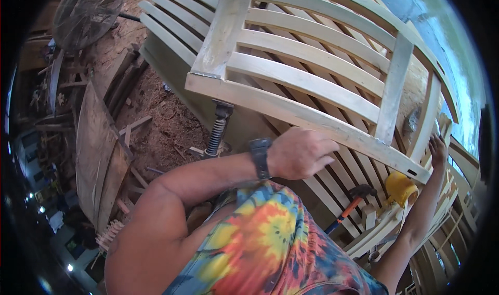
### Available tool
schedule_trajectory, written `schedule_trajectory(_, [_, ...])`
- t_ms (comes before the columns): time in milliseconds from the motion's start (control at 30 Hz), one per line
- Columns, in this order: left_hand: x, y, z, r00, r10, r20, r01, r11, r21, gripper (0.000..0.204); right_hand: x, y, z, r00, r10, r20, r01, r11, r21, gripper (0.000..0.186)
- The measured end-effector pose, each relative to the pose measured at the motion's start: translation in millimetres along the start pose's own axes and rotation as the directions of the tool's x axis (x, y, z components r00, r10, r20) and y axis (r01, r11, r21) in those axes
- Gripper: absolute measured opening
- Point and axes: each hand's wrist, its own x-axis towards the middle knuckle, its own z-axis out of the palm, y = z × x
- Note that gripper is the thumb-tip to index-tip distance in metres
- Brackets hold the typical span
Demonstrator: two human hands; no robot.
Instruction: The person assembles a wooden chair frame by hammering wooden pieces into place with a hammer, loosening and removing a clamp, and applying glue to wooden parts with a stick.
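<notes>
Slatted wooden frame (312,89) spans 12 to 3 o'clock before us. Our left hand (300,153), near centre, has fingers curled beside near rail (291,111); our right hand (438,148), at 3 o'clock, reaches frame's far-right end. Cannot tell whether either grips. Orange-and-blue-handled hammer (349,211) at 4 o'clock, yellow mug (399,188) between 3 and 4.

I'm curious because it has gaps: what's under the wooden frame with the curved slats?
Through the gaps in the wooden frame, you can see straight wooden slats running beneath it. Whatever lies directly behind the frame's solid parts is covered, so I can't tell.
</notes>
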Motion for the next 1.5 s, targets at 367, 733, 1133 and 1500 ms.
schedule_trajectory(367, [52.1, 38.5, 23.6, 0.975, 0.208, 0.081, -0.212, 0.976, 0.043, 0.015, -3.4, 5.2, 14.1, 0.834, -0.550, 0.046, 0.446, 0.623, -0.642, 0.028])
schedule_trajectory(733, [40.3, 90.3, 73.4, 0.989, 0.110, 0.094, -0.116, 0.991, 0.062, 0.025, -49.0, -30.2, 64.2, 0.772, -0.600, 0.211, 0.472, 0.318, -0.822, 0.043])
schedule_trajectory(1133, [34.6, 110.3, 123.6, 0.994, -0.059, 0.096, 0.052, 0.996, 0.077, 0.024, -52.4, -48.6, 34.8, 0.992, -0.117, -0.052, 0.018, 0.530, -0.848, 0.030])
schedule_trajectory(1500, [55.3, 115.4, 125.5, 0.987, -0.010, 0.161, -0.006, 0.995, 0.102, 0.024, -41.5, -38.5, 20.0, 0.872, -0.191, 0.451, -0.142, 0.782, 0.607, 0.035])
